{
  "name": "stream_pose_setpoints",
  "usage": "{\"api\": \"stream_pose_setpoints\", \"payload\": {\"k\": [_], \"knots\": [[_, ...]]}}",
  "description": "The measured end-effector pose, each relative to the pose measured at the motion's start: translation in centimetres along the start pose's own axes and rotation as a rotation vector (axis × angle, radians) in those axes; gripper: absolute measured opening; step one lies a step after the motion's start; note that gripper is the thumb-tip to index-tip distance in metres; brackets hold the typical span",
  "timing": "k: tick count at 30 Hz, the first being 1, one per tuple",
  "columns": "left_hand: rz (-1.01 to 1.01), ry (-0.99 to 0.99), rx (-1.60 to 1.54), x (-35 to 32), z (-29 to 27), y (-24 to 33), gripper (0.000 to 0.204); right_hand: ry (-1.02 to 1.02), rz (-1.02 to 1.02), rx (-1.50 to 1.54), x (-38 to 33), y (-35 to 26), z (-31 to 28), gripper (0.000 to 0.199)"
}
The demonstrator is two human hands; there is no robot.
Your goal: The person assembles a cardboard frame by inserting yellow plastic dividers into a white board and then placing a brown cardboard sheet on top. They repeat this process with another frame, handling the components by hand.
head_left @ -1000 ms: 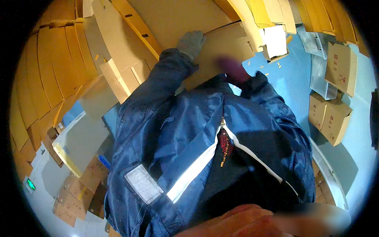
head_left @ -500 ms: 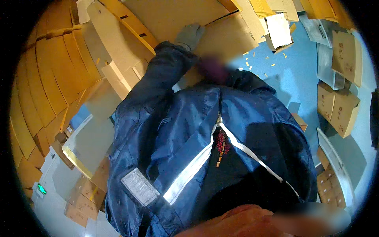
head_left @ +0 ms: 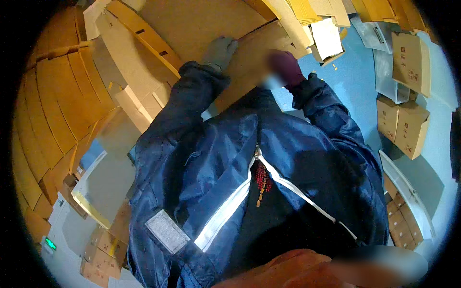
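Observation:
My left hand point(head_left: 220, 54), in a grey glove, rests on a large brown cardboard sheet point(head_left: 201, 19) near a dark straight slit or edge. Its fingers lie against the board, and nothing shows between them. To the right, my right hand point(head_left: 289, 71), in a dark maroon glove, is closed at the near right part of the cardboard. Blur covers its fingertips and a pale patch below them, so I cannot make out what it holds. Both forearms are in dark blue jacket sleeves.
Stacked flat cardboard point(head_left: 48, 110) lines the left side. A small open box with white contents point(head_left: 327, 36) stands beyond my right hand. Brown cartons point(head_left: 403, 125) and clear plastic bins point(head_left: 384, 72) stand at the right. Yellow scraps point(head_left: 335, 67) lie on the blue floor point(head_left: 357, 62).
My right hand has come up and forward, out of a blur near my body, onto the cardboard's right side. The left hand has shifted slightly nearer and left in the picture.

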State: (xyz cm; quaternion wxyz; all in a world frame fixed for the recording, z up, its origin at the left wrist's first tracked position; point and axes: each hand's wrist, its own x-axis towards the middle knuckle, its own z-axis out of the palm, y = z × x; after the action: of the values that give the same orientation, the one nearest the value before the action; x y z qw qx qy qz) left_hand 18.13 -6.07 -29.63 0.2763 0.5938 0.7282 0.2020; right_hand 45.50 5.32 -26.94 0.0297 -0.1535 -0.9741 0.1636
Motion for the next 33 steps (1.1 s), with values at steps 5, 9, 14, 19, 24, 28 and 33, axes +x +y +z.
{"api": "stream_pose_setpoints", "payload": {"k": [5, 9, 14, 19, 24, 28, 33], "knots": [[-0.046, 0.056, -0.169, -0.3, -0.8, 1.2, 0.042, -0.26, -0.02, -0.141, 2.5, -0.2, -3.6, 0.016], [-0.124, 0.088, -0.269, -0.6, -2.3, 2.8, 0.042, -0.45, -0.022, -0.092, 4.9, 1.6, -5.8, 0.018], [-0.068, 0.034, -0.323, 0.1, -1.9, 4.7, 0.042, -0.304, -0.157, -0.016, 3.7, 3.5, -8.4, 0.015], [-0.136, -0.27, -0.695, 1.0, -3.5, 4.6, 0.041, -0.423, -0.174, 0.026, 12.1, 1.6, -16.4, 0.014], [-0.088, -0.368, -0.675, 1.7, -6.4, 2.2, 0.048, -0.608, -0.064, 0.12, 16.5, 2.6, -14.5, 0.039], [-0.121, -0.332, -0.607, -0.7, -8.1, -0.9, 0.054, -0.86, -0.071, 0.146, 19.7, 2.9, -14.0, 0.047], [-0.136, -0.172, 0.071, -8.0, -9.8, 6.8, 0.063, -1.083, -0.093, 0.102, 20.9, 3.1, -11.5, 0.056]]}}
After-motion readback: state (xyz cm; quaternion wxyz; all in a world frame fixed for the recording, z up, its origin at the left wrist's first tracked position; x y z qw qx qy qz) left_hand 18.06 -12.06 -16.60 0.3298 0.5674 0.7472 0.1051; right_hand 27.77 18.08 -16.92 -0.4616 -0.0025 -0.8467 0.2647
